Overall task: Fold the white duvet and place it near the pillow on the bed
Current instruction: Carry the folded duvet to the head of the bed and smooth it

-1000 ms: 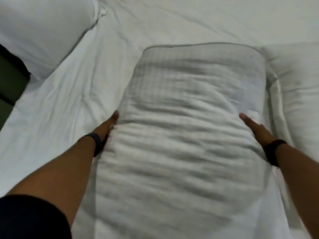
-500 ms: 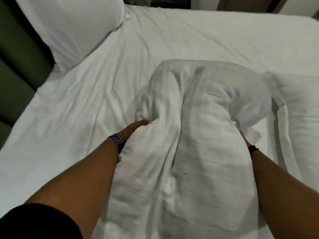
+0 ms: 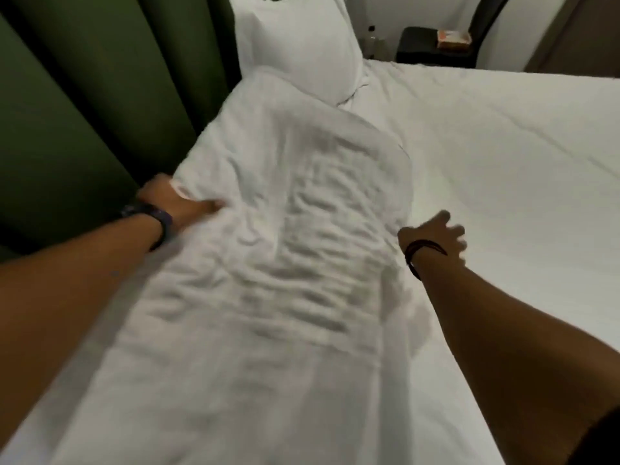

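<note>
Left hand point(image 3: 177, 204) is gripping the duvet point(image 3: 285, 250) edge; right hand point(image 3: 436, 238) is hovering open (blurred). One-sided pulling is risking unfolding it beside the pillow point(image 3: 295, 45).

right hand point(image 3: 436, 238) smeared by motion beside the duvet point(image 3: 288, 250), fingers indistinct, left hand point(image 3: 174, 204) fingertips buried under the duvet's edge, duvet's near end cut off below, pillow point(image 3: 295, 45) top cropped

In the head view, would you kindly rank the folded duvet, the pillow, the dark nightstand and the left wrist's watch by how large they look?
1. folded duvet, largest by far
2. pillow
3. dark nightstand, though it stands farther back, so its true size is unsure
4. watch, smallest
</note>
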A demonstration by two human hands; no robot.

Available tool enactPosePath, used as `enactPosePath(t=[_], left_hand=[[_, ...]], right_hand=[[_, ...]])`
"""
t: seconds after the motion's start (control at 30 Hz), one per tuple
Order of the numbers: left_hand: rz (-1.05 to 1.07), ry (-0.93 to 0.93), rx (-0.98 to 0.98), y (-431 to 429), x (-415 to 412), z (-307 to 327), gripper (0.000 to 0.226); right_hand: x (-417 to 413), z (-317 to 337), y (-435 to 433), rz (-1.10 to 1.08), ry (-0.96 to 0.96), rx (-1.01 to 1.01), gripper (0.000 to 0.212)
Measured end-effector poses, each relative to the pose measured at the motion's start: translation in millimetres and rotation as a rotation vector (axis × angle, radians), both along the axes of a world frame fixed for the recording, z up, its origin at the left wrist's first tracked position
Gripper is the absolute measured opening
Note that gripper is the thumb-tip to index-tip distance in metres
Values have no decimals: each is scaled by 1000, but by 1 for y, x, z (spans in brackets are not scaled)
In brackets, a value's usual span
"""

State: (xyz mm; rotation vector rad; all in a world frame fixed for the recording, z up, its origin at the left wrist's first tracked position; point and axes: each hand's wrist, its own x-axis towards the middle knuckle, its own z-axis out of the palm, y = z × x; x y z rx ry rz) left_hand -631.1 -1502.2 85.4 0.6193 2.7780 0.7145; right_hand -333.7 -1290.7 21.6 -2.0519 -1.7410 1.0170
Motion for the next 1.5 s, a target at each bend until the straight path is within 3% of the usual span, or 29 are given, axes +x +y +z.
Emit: enactPosePath(t=[0.03,0.1,0.13,0.2,0.27,0.37,0.47,0.6,0.73,0.93,1.13,1.2,1.3,1.4,1.47,1.5], left_hand=[[-149,168,-80,-1,5,-11,114],[-463,322,-288,-4,21,-50,106],[-565,271,-407,-7,31,-72,106],[-626,169,-585,-17,46,-113,108],[-580,199,-561,-26,50,-138,110],[-550,276,-451,-10,58,-131,110],[-570,319,-257,33,85,-103,106],[-642,277,-6,109,177,-68,96],[-744,182,166,191,327,-55,78],[-924,-27,271,282,572,-43,77],[-975,-262,301,316,752,-54,83],[-906,-340,287,314,778,-71,88],[-668,-489,166,307,787,-94,117],[-418,-870,19,300,780,-114,134],[-391,-1143,51,293,780,-119,140],[-400,-1178,69,289,780,-119,140]], right_hand=[[-14,-3,-6,74,-116,206,71],[-49,-13,-29,401,-56,388,76],[-66,-24,-41,573,-40,384,79],[-81,-50,-61,879,-222,299,85],[-80,-71,-68,951,-348,288,88],[-71,-73,-63,882,-257,436,86],[-44,-58,-34,666,-79,538,82],[45,-37,20,466,-69,598,78],[200,-13,79,296,-142,640,74],[464,21,136,29,-349,598,74],[676,33,141,-244,-442,424,79],[719,25,133,-331,-440,313,85],[757,1,117,-466,-290,69,103],[768,-19,101,-524,-68,-108,119],[766,-21,99,-501,-46,-94,121],[761,-19,99,-492,-38,-70,121]])
